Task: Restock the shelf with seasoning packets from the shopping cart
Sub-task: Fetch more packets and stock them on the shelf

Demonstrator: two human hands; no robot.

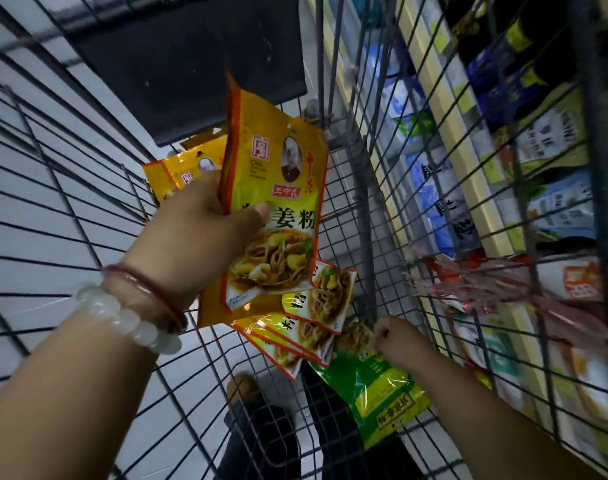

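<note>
Head cam looks straight down into the wire shopping cart (87,188). The left hand (205,233) has its grip curled round a fanned bunch of yellow seasoning packets (274,188), thumb pressed flat on the front one, the rest spread out behind and below it. That wrist wears a pale bead bracelet (129,320) and a thin reddish bangle (146,289).

The right hand (396,337) is lower down in the cart, fingers bent onto the top edge of a green packet (375,386) lying on the cart's mesh bottom, just beside the lowest yellow ones. It looks like a pinch, but I can't tell for sure as the fingertips are hidden.

The shelf (475,188) runs along the right side, seen through the cart's wire wall, packed with blue, white and red bags, all blurry. A dark flap (191,64) sits at the far end of the cart
</note>
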